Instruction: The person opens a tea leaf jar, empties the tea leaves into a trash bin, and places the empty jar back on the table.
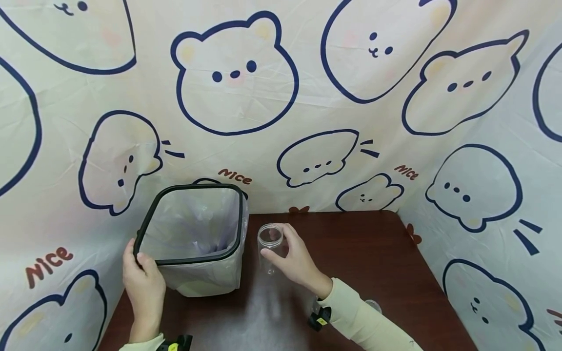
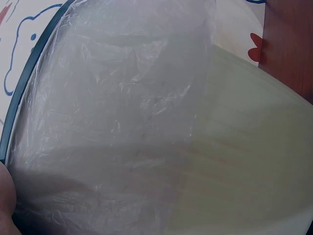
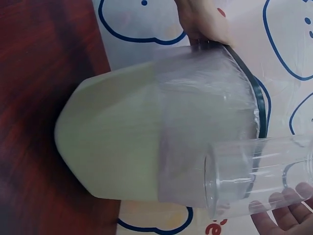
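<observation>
A pale green trash bin (image 1: 206, 282) with a dark rim stands at the left of the table, lined with a translucent plastic bag (image 1: 202, 224) folded over its edge. My left hand (image 1: 147, 287) grips the near left corner of that rim, fingers outside and thumb over the top. To the right of the bin, my right hand (image 1: 303, 261) holds a clear, see-through jar (image 1: 269, 253) with its open mouth upward. In the right wrist view, fingers (image 3: 281, 210) curl round the jar's side, and its base overlaps the bin's bag-covered wall.
Dark reddish-brown tabletop (image 1: 360, 258) extends right of the bin. A small round clear item (image 1: 374, 305) lies partly hidden behind the right forearm. Printed cloth (image 1: 272, 107) with bear drawings hangs behind the table and along both sides.
</observation>
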{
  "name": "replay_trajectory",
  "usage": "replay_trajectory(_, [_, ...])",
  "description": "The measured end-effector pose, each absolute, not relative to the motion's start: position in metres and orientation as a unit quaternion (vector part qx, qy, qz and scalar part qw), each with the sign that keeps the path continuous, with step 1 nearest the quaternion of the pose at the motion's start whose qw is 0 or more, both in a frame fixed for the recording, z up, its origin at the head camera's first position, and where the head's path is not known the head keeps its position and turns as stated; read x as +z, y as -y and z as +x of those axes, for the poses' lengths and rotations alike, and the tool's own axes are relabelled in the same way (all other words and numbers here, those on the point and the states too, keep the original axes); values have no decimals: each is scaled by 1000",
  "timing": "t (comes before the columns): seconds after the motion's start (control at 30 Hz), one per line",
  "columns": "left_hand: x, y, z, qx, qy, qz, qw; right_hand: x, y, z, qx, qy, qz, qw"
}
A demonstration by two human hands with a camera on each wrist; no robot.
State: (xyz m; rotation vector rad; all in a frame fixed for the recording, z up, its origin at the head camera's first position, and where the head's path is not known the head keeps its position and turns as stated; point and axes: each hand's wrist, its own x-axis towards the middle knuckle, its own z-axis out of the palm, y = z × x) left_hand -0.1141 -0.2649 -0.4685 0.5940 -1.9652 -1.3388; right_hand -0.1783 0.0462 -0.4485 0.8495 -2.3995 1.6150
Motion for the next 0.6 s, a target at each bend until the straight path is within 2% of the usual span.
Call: replay_trajectory(0.6, [-469, 265, -114, -509, 754, 227, 348, -483, -55, -164, 544, 795, 267, 39])
